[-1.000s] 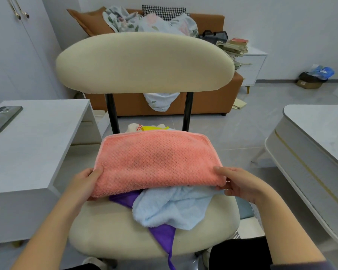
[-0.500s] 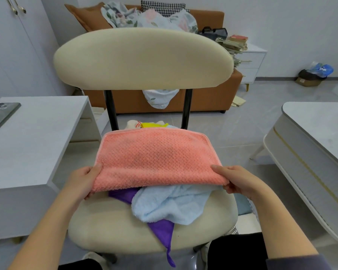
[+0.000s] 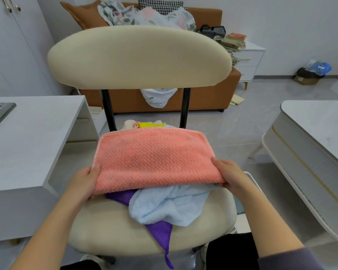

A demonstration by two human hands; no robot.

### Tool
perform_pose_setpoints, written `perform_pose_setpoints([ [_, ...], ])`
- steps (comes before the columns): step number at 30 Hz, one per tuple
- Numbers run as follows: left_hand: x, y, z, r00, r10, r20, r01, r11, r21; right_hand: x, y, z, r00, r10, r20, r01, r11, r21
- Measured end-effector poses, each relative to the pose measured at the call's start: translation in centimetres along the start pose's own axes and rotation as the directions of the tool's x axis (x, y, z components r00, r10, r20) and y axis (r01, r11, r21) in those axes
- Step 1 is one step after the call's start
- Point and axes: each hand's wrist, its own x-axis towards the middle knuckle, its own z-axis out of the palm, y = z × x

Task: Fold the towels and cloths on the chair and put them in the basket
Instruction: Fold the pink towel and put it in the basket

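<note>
Seen from the head camera, two bare forearms reach forward over a cream chair (image 3: 109, 230) at 12 o'clock. On the front of its seat lies a purple cloth (image 3: 159, 232), one corner hanging over the near edge toward 6 o'clock. A crumpled light blue towel (image 3: 168, 205) lies on top of it.

Just beyond, both hands hold a coral towel (image 3: 154, 158) above that pile. The left hand (image 3: 84, 182) has its grip closed on the near corner at 9 o'clock, thumb on top and fingers underneath. The right hand (image 3: 229, 176) pinches the near corner at 3 o'clock in the same way.

The coral towel's long axis runs from 9 to 3 o'clock, straight across between the two grips. Its near edge looks rounded, like a fold, and its hemmed edge points to 12 o'clock, toward the chair back. Each hand sits at its own short end, so neither is nearer. The next fold probably carries one end across to the other along that axis.

A yellow cloth (image 3: 150, 124) and a cream cloth (image 3: 130, 124) peek out behind the hem. The padded backrest (image 3: 139, 57) rises beyond them. At 9 o'clock a white counter (image 3: 47, 133) carries a phone (image 3: 0, 115). A basket cannot be identified with certainty.
</note>
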Motion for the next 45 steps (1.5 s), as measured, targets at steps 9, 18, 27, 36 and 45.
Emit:
perform_pose_setpoints([
  [9,0.6,0.1,-0.5,0.990,-0.115,0.085,0.134,0.952,-0.275,0.3,-0.6,-0.3,0.990,-0.058,0.127,0.050,0.997,0.062],
  [18,0.9,0.4,-1.2,0.968,-0.170,0.183,0.234,0.872,-0.431,1.2,-0.9,-0.3,0.997,-0.016,0.079,0.010,0.998,0.066],
  [27,0.3,3.5,-3.2,0.986,0.005,0.167,0.083,0.856,-0.511,0.4,-5.2,-0.1,0.976,-0.209,0.062,0.211,0.977,-0.032],
  [36,-5.6,8.0,-8.3,0.962,0.261,0.081,-0.138,0.720,-0.680,0.6,-16.5,1.7,0.791,-0.609,0.057,0.597,0.750,-0.285],
  [45,-9.4,2.6,0.3,0.936,0.131,0.326,0.071,0.838,-0.542,1.1,-9.7,4.6,0.700,-0.696,0.161,0.599,0.450,-0.663],
])
